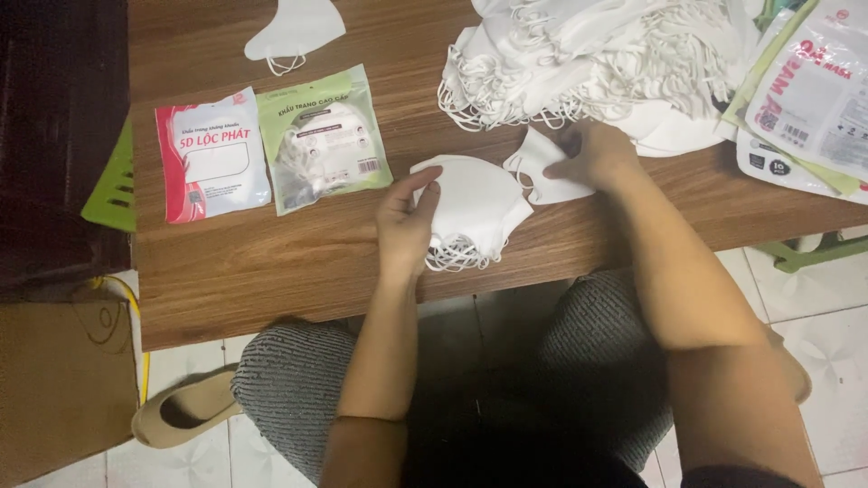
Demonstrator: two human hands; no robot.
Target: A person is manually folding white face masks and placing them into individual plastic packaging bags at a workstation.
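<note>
Knees in grey ribbed fabric (pixel 298 380), nearest the camera, over a pale tiled floor (pixel 832 361); a beige shoe (pixel 185 411) at the person's left.

Left hand (pixel 404 221): fingers partly curled, thumb and fingertips pinching the edge of a small stack of white folded face masks (pixel 475 212). The stack lies on the wooden surface (pixel 271 262) near its front edge, ear loops trailing off the lower side.

Right hand (pixel 597 154): palm down, fingers closed flat on a single white mask (pixel 542 172), just beside the stack and touching it (the exact grip is hidden under the hand).

Left part of the surface: a red-and-white packet (pixel 210 155) and a green packet (pixel 324 140), side by side, lying flat; the green one shows white masks through its clear front.

Far edge: one loose white mask (pixel 297 32) beyond the packets. A large heap of white masks (pixel 597 63) with tangled loops lies just beyond the right hand.

Far right: several flat printed packets (pixel 809 108), overlapping.
</note>
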